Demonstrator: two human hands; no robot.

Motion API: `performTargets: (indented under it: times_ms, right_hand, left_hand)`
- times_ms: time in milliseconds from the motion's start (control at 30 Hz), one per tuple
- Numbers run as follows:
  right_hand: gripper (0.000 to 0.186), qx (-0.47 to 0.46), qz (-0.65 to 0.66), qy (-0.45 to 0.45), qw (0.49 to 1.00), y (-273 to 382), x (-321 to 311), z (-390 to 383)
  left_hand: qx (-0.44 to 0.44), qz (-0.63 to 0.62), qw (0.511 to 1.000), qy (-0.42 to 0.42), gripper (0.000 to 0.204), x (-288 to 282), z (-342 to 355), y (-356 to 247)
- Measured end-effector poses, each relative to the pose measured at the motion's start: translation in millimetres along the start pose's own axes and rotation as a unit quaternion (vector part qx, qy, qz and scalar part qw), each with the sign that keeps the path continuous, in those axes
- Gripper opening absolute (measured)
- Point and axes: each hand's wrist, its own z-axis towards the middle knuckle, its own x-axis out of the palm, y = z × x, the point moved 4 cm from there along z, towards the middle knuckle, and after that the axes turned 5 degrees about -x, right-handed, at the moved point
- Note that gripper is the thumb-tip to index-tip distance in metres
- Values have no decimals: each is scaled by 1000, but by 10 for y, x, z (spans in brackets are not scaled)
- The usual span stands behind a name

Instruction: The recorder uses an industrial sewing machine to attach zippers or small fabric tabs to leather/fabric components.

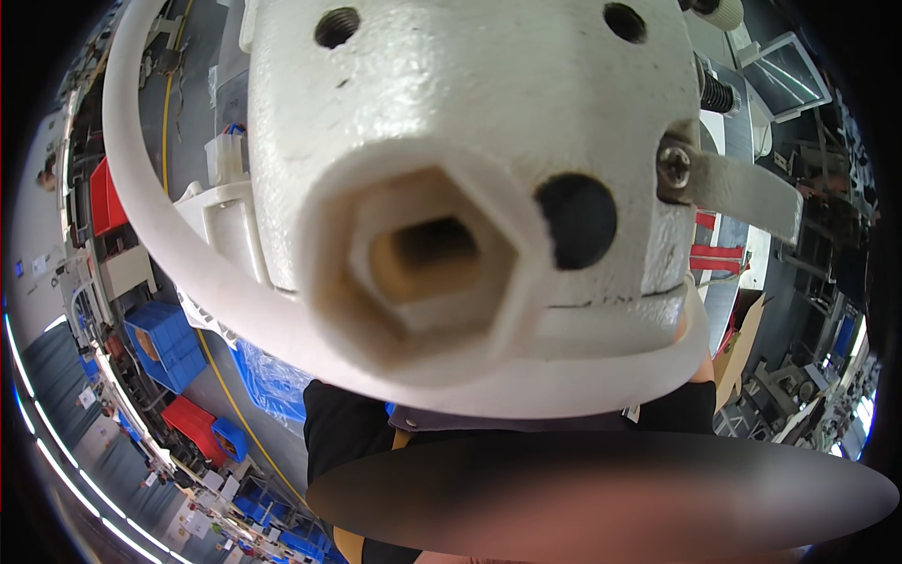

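A white painted machine head, apparently a sewing machine [451,85], fills the middle of the head view, very close. A white plastic knob or socket with a hexagonal recess [413,273] sticks out toward me and is blurred. Around it curves a thick white tube or guard [178,244]. A metal strip [752,193] is screwed to the casing's right side. Behind the tube's right end shows a sliver of skin [702,368], seemingly my right hand or wrist, by a dark sleeve [681,404]; its fingers are hidden. My left hand does not show.
On the left stand blue crates [167,346], a red bin [193,428] and a blue container lined with clear plastic [272,381], along a yellow floor line [235,404]. At right are an open cardboard box [742,348] and a framed clear panel [787,75].
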Motion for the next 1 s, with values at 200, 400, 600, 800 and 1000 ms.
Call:
performTargets:
  times_ms: [200,400,600,800,1000]
  right_hand:
    - [40,-22,13,13,1000,2,32,45]
    - [37,-27,-36,12,999,-35,-9,-8]
    - [36,-44,-20,1,999,19,-51,41]
    - [40,-42,-10,-13,999,53,-80,77]
    - [40,-19,88,-61,994,-19,4,-35]
  left_hand:
    - [-18,-26,996,86,44,101,-30,-16]
    - [-47,-56,987,142,41,62,105,-52]
    - [-96,-88,988,88,39,71,72,-111]
    - [-153,-160,969,110,38,185,-30,-113]
    - [-115,-141,978,101,37,101,15,-107]
